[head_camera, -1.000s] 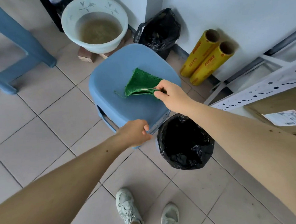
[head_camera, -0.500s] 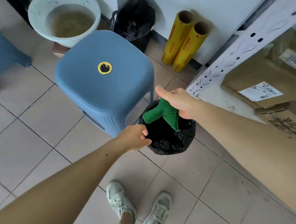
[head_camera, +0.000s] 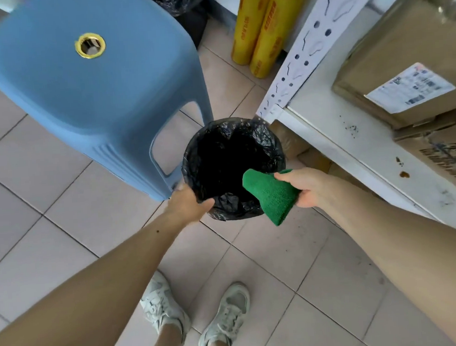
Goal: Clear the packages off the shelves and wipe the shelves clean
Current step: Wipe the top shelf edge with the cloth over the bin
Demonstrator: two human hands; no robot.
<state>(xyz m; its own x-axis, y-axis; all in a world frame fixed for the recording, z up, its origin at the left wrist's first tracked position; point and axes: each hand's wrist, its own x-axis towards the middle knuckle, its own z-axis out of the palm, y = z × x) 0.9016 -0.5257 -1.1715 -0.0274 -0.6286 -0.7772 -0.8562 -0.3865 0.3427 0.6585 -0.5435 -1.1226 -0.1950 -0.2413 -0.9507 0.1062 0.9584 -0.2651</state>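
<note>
My right hand [head_camera: 304, 187] holds a folded green cloth [head_camera: 273, 196] over the near right rim of a bin lined with a black bag [head_camera: 271, 145]. My left hand [head_camera: 188, 204] grips the bin's near left rim. To the right, a white metal shelf [head_camera: 360, 150] shows dark specks and a brown stain. Cardboard packages sit on it: one with a white shipping label [head_camera: 400, 60] and a flatter printed one [head_camera: 453, 162] nearer me.
A blue plastic stool [head_camera: 93, 82] stands just left of the bin. Two yellow film rolls [head_camera: 262, 24] lean on the wall behind the shelf's perforated post [head_camera: 304, 48]. Another black bag [head_camera: 182, 0] lies behind the stool. My shoes [head_camera: 196, 315] stand on the tiled floor.
My right hand lifted the green cloth off the stool and carried it over the bin. My left hand moved from the stool's edge to the bin's rim. The view swung towards the shelf.
</note>
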